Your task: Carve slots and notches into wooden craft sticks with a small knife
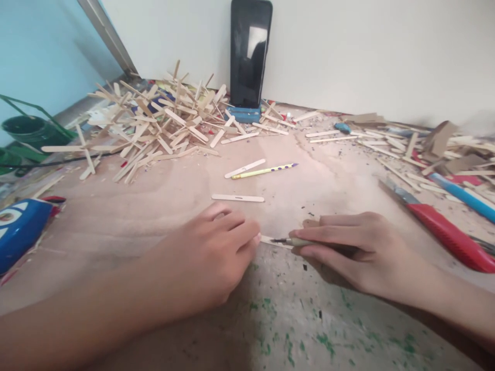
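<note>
With bent fingers my left hand [214, 250] presses a wooden craft stick [266, 240] onto the table, covering its left part. My right hand [358, 247] grips a slim craft knife [297, 242], thumb and fingers along its pale handle. The knife's dark metal tip points left and lies over the stick, close to my left fingertips; whether it cuts in, I cannot tell. Just beyond my left hand lies a loose stick [251, 199] with a short dark mark at its middle. Farther off, a yellow pencil with purple spots [266, 171] touches another marked stick [247, 167].
Crossed sticks form a large heap [166, 121] at the back left. A phone [250, 56] stands upright in a blue holder [243, 114]. On the right are a red utility knife [444, 232], a blue tool [464, 196] and scattered sticks. A blue bottle [23, 229] lies left.
</note>
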Motion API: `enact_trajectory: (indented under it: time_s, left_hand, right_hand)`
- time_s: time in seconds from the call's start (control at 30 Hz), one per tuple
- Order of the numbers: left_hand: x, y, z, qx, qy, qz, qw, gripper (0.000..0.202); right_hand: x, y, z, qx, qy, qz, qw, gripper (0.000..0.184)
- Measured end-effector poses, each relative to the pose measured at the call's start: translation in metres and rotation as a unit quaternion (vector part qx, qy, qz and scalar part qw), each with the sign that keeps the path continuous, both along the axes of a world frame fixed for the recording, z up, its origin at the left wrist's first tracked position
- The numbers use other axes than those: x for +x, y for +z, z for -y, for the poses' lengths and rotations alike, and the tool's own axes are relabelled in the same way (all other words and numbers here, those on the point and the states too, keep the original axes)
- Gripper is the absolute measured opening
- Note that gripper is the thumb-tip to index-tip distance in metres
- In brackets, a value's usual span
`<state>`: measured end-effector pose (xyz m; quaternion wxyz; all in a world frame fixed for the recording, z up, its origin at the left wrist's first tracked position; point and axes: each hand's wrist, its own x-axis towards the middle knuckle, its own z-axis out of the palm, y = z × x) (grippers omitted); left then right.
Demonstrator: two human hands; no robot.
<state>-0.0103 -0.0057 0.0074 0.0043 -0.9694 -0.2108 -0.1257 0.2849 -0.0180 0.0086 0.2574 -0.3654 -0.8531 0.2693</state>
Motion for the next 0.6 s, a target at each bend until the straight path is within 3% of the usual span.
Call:
enact_trajectory:
  time_s: [0.3,0.53,0.6]
  left_hand:
    - [0.0007,0.0011,-0.0019,-0.005,0.000,-0.006,1.000,0.019]
    - [-0.0001,-0.0018,-0.0006,0.003,-0.006,-0.001,1.000,0.020]
    - [-0.0001,-0.0021,-0.0006,0.005,-0.005,0.001,1.000,0.020]
  right_hand:
    - [-0.0004,-0.0001,-0.0010,-0.038,-0.032,-0.020,0.999,0.016]
    - [-0.0015,-0.0011,-0.0021,-0.037,0.021,-0.021,0.999,0.017]
    - [-0.0002,-0.0014,-0.0025,-0.044,0.010,-0.024,0.999,0.017]
